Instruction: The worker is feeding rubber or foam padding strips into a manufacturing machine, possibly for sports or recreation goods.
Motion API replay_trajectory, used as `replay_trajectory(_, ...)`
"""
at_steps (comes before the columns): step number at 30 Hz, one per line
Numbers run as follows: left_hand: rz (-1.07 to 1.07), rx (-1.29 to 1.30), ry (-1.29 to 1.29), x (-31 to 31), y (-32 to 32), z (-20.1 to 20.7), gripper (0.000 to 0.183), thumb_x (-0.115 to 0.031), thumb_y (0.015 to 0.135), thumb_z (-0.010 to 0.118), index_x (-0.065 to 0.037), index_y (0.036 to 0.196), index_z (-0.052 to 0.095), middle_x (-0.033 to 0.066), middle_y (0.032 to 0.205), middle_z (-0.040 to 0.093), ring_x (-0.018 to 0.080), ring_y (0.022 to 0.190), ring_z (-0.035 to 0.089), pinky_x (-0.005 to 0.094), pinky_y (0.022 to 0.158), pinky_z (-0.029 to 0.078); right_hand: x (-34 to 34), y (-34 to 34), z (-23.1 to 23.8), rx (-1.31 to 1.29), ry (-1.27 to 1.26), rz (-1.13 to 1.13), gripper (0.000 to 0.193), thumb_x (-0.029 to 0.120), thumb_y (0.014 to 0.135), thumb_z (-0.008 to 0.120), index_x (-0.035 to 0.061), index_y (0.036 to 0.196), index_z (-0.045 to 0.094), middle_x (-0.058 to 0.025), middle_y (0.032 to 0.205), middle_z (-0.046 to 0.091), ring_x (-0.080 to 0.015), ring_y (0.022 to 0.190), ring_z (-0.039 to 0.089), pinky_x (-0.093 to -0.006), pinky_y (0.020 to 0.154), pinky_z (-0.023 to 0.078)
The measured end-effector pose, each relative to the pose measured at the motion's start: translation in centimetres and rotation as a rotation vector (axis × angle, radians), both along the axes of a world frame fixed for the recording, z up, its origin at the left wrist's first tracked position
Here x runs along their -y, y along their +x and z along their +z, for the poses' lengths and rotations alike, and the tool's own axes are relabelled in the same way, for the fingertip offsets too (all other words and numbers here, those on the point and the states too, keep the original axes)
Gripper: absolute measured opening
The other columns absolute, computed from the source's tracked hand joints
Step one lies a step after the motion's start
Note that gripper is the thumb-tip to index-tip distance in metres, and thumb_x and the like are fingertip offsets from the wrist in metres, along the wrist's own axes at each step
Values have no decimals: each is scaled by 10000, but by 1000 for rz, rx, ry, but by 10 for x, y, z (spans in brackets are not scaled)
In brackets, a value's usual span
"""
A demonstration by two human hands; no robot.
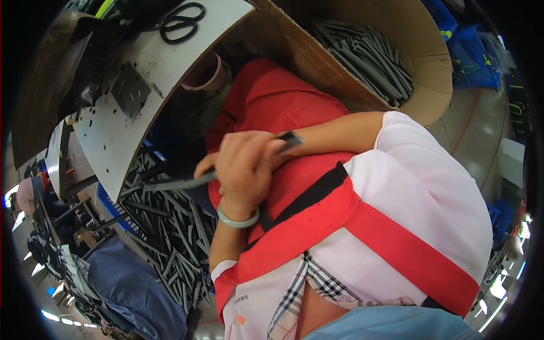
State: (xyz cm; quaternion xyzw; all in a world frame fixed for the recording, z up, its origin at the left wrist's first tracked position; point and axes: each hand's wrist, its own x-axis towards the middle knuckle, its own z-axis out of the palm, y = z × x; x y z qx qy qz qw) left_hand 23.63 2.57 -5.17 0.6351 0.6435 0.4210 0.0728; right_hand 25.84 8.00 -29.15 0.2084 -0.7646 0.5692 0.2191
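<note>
Over my lap, my left hand, with a pale bangle at its wrist, is closed around a long dark grey strip. One end of this strip points down to the left, and a dark end shows near my right wrist. My right forearm comes in from the right across the red apron. My right hand lies mostly behind the left one, so its fingers and grip are hidden. Below and left of my hands, many similar grey strips are heaped in a blue basket.
A white worktable with black-handled scissors and a dark plate stands at left. A pink bucket is under its edge. A cardboard box of grey strips stands at upper right, beside blue crates.
</note>
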Motion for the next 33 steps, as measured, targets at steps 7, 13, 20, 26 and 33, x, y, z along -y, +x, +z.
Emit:
replay_trajectory(7, 250, 360, -591, 60, -116, -15, 316, -266, 1009, 507, -7, 1060, 681, 105, 896, 666, 219, 869, 592, 313, 795, 432, -73, 40, 204, 550, -627, -4, 279, 274, 983, 576, 62, 1159, 621, -35, 878, 634, -79, 745, 594, -224, 686, 491)
replay_trajectory(13, 50, 764, -844, 73, -112, -5, 186, -157, 976, 598, 17, 972, 662, -2, 811, 634, 79, 764, 571, 238, 730, 460, -96, 53, 152, 646, -1037, -129, 434, 414, 975, 581, 23, 1157, 624, -39, 813, 644, -85, 700, 612, -205, 626, 495)
replay_trajectory(20, 62, 846, -716, 75, -114, -1, 142, -117, 954, 629, 10, 1009, 662, -12, 847, 655, 60, 776, 599, 210, 729, 475, -91, 73, 206, 829, 89, -1, 306, 297, 928, 659, -7, 912, 683, -133, 752, 661, -218, 694, 632, -306, 658, 495)
replay_trajectory(26, 85, 892, -701, 80, -103, -15, 141, -110, 958, 630, 9, 1024, 663, -7, 839, 661, 57, 780, 607, 208, 730, 483, -199, 98, 218, 260, -33, -834, 193, 189, 903, 682, 8, 969, 690, -55, 887, 700, -139, 782, 647, -279, 729, 520)
replay_trajectory(33, 155, 942, -661, 70, -97, -51, 144, -112, 961, 629, 5, 1034, 669, -6, 861, 666, 58, 778, 609, 202, 744, 487, -373, 249, -41, 1139, 586, -1332, 279, 269, 840, 687, 62, 1026, 705, -160, 982, 712, -332, 922, 678, -413, 826, 534)
